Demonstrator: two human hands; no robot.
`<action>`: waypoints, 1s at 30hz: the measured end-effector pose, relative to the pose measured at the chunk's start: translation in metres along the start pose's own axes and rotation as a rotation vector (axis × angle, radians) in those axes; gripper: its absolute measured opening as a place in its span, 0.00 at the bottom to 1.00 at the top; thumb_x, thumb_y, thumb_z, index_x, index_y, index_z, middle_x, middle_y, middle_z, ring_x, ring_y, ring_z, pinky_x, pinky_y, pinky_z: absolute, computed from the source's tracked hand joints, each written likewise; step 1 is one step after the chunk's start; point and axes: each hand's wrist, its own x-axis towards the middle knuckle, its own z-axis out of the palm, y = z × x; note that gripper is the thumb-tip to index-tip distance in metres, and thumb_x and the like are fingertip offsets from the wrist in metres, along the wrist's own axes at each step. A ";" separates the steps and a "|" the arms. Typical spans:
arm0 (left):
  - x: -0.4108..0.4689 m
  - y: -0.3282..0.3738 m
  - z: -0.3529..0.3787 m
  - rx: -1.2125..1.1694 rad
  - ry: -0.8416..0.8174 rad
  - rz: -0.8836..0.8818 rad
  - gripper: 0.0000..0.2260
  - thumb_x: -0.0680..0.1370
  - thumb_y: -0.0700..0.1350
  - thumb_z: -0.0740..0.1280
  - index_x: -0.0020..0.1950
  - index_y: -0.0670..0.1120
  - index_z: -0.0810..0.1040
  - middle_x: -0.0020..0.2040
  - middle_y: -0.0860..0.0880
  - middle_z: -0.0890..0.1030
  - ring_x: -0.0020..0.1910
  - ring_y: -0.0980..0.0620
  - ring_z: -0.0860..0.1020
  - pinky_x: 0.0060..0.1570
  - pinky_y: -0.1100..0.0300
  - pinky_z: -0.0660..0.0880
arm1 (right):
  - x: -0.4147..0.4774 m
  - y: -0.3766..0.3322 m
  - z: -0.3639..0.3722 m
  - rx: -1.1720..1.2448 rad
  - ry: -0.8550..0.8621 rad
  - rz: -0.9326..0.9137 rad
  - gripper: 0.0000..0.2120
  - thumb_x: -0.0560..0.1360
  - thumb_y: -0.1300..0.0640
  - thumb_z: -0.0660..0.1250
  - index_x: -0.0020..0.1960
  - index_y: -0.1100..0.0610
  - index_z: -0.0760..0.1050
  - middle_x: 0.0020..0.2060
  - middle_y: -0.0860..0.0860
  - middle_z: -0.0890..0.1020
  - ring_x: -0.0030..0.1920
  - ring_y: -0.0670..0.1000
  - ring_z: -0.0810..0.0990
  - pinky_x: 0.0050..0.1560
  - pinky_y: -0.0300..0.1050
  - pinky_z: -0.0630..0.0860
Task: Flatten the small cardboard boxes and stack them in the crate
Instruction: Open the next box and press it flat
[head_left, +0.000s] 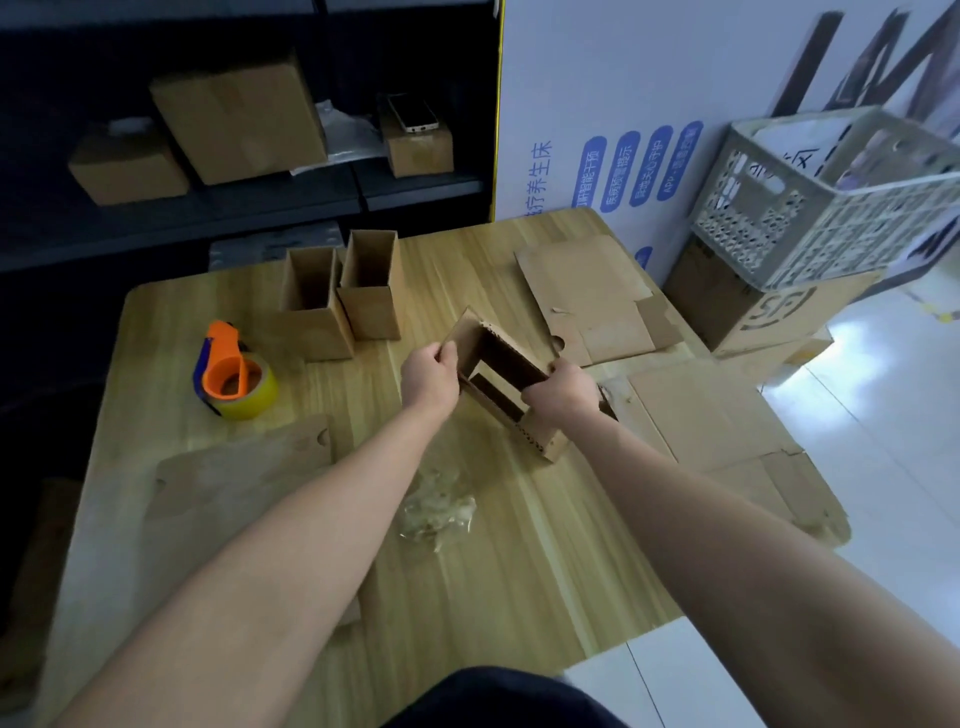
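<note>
Above the middle of the wooden table (493, 561) I hold a small open cardboard box (501, 379), tilted, its flaps spread. My left hand (428, 376) grips its left flap and my right hand (561, 389) grips its right edge. Two more small open boxes, one on the left (314, 306) and one on the right (370, 293), stand upright side by side at the far part of the table. A grey perforated crate (810, 208) sits on a big cardboard box (748, 306) to the right of the table. Flattened cardboard pieces lie at the far right (587, 296), the right edge (727, 431) and the near left (239, 478).
An orange tape dispenser with a yellow roll (234, 376) lies on the table's left. Crumpled clear tape (436, 512) lies near the middle. Dark shelves (311, 197) behind hold several cardboard boxes and a phone (413, 111). A white printed panel (623, 104) stands at the back right.
</note>
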 end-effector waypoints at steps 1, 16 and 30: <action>0.003 -0.001 -0.003 -0.044 0.017 -0.016 0.14 0.81 0.49 0.58 0.44 0.41 0.76 0.39 0.46 0.78 0.42 0.44 0.79 0.43 0.53 0.78 | -0.002 -0.005 0.001 0.054 -0.026 0.011 0.08 0.71 0.59 0.67 0.49 0.55 0.70 0.39 0.51 0.75 0.36 0.48 0.75 0.25 0.37 0.67; 0.004 -0.014 -0.005 -0.694 -0.265 -0.497 0.17 0.81 0.52 0.59 0.59 0.41 0.76 0.48 0.43 0.81 0.47 0.44 0.80 0.45 0.51 0.78 | -0.033 -0.012 -0.010 0.262 -0.099 -0.074 0.22 0.77 0.53 0.63 0.69 0.58 0.69 0.64 0.54 0.74 0.53 0.50 0.73 0.51 0.42 0.69; -0.056 -0.043 0.006 -0.310 -0.472 -0.527 0.12 0.70 0.40 0.75 0.47 0.39 0.75 0.34 0.45 0.83 0.31 0.50 0.81 0.29 0.54 0.80 | -0.023 0.067 -0.031 -0.104 -0.180 0.151 0.14 0.74 0.51 0.71 0.46 0.61 0.73 0.40 0.56 0.77 0.37 0.53 0.75 0.37 0.44 0.71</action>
